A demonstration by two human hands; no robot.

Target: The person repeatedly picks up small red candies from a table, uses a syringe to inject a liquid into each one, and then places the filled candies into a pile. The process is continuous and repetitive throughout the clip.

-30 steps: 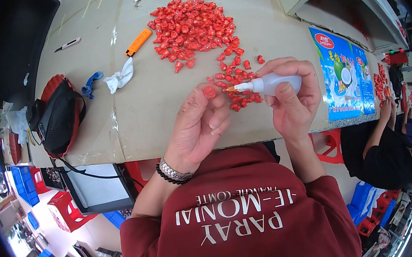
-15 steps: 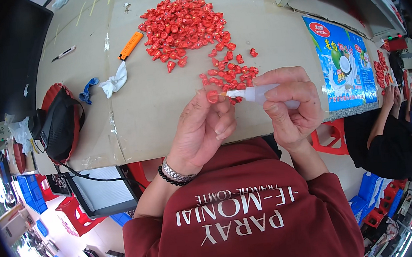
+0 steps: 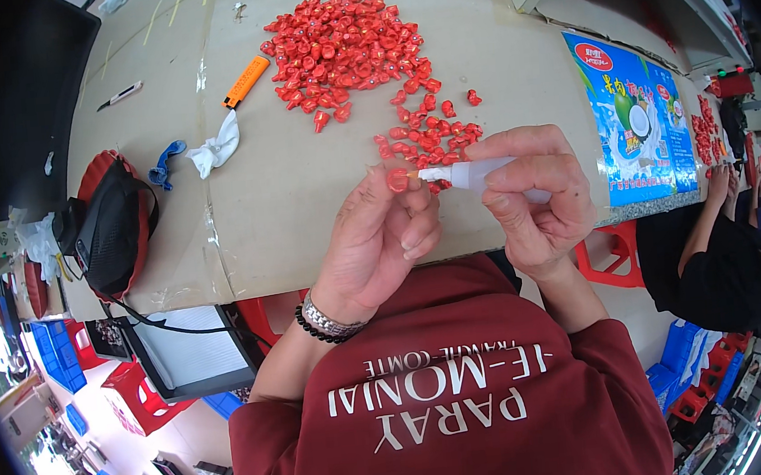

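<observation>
Between the thumb and fingers of my left hand [image 3: 381,219] is a small red plastic piece [image 3: 398,181]. My right hand [image 3: 540,196] grips a white squeeze bottle [image 3: 481,174] with a narrow tip, held almost level. Its tip points left and meets the red piece, or nearly so; I cannot tell whether they touch. Just beyond my hands lies a small cluster of the same red pieces [image 3: 430,134], partly hidden by my fingers. Farther off, a large heap of red pieces [image 3: 342,51] spreads over the table.
An orange box cutter [image 3: 246,81], a white cloth scrap [image 3: 215,146], a blue scrap [image 3: 166,164], a pen-like tool [image 3: 121,95] and a black-and-red bag-like item [image 3: 115,229] lie left on the table [image 3: 288,214]. At right are a blue printed sheet [image 3: 633,125] and a co-worker's arm [image 3: 704,214].
The whole view has shifted very slightly. My hands keep nearly the same pose, with the bottle tip still at the red piece.
</observation>
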